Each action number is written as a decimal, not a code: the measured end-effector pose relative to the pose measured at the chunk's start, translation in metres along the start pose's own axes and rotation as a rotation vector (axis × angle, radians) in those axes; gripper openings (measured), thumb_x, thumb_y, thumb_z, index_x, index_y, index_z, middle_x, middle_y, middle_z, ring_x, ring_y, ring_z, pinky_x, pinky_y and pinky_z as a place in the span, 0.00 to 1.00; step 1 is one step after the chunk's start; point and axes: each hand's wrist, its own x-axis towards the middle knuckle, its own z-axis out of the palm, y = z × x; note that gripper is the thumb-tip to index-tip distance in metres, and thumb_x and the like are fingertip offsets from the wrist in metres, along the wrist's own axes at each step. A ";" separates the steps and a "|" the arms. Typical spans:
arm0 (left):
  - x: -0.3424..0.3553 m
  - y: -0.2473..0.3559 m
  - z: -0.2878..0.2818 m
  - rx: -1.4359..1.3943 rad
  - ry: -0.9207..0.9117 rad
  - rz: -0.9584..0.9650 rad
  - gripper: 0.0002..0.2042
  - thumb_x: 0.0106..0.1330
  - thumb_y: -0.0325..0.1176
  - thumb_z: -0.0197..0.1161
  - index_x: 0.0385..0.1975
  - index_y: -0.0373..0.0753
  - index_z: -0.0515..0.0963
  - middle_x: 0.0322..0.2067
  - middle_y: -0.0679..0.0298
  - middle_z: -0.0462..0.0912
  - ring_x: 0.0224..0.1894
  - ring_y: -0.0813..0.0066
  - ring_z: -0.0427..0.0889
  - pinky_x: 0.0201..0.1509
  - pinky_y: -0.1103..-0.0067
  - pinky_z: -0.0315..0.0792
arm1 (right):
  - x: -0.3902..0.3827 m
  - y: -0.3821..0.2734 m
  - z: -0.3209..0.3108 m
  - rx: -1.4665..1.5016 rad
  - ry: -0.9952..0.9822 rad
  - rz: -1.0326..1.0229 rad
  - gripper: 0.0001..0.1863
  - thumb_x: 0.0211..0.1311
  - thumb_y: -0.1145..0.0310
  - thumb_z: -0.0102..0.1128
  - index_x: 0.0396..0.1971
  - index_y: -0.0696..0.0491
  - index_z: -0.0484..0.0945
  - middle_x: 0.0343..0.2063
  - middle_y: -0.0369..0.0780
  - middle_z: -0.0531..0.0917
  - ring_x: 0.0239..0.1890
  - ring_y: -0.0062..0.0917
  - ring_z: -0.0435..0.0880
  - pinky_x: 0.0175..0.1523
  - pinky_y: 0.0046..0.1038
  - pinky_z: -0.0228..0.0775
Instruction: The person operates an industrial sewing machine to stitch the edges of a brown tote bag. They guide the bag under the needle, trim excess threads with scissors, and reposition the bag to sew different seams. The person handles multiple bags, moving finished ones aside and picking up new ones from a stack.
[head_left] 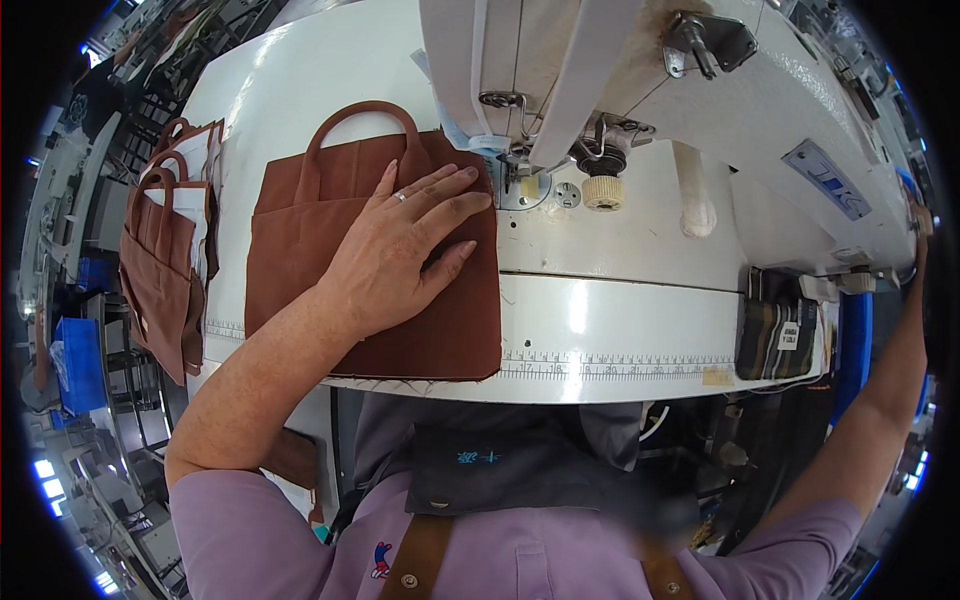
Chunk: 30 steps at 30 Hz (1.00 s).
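The right hand (921, 222) is mostly lost at the dark right-hand rim, so the pose of its fingers cannot be made out. Part of the flat brown leather-like handbag (435, 335) is covered by the left hand (395, 245) and its forearm (270, 370). The white metal sewing machine (775, 105) is cut off by the upper edge. The dark grey cloth apron (535, 485) is blurred toward its right side.

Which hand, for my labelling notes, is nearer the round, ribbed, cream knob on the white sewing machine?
Left: the left hand lies on a brown handled bag, left of the knob; the right hand is far to its right.
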 end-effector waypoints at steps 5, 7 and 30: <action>0.000 -0.002 0.003 0.008 0.019 0.026 0.20 0.72 0.37 0.62 0.63 0.42 0.76 0.68 0.56 0.73 0.73 0.56 0.68 0.78 0.44 0.54 | -0.009 -0.027 0.004 -0.139 0.007 0.161 0.39 0.70 0.38 0.48 0.56 0.63 0.81 0.55 0.59 0.83 0.58 0.63 0.79 0.61 0.71 0.63; 0.002 -0.003 0.005 0.004 0.030 0.039 0.20 0.72 0.37 0.62 0.63 0.42 0.77 0.69 0.57 0.73 0.73 0.56 0.69 0.77 0.44 0.54 | -0.011 -0.031 0.001 -0.183 -0.015 0.244 0.40 0.69 0.38 0.49 0.57 0.62 0.81 0.56 0.60 0.82 0.60 0.63 0.78 0.62 0.73 0.61; 0.033 -0.013 0.002 -0.108 0.045 0.055 0.15 0.68 0.40 0.68 0.52 0.45 0.86 0.59 0.60 0.81 0.62 0.57 0.79 0.73 0.41 0.61 | 0.029 0.029 0.045 -0.217 0.170 -0.098 0.32 0.78 0.48 0.44 0.51 0.67 0.81 0.49 0.60 0.84 0.53 0.54 0.83 0.59 0.45 0.74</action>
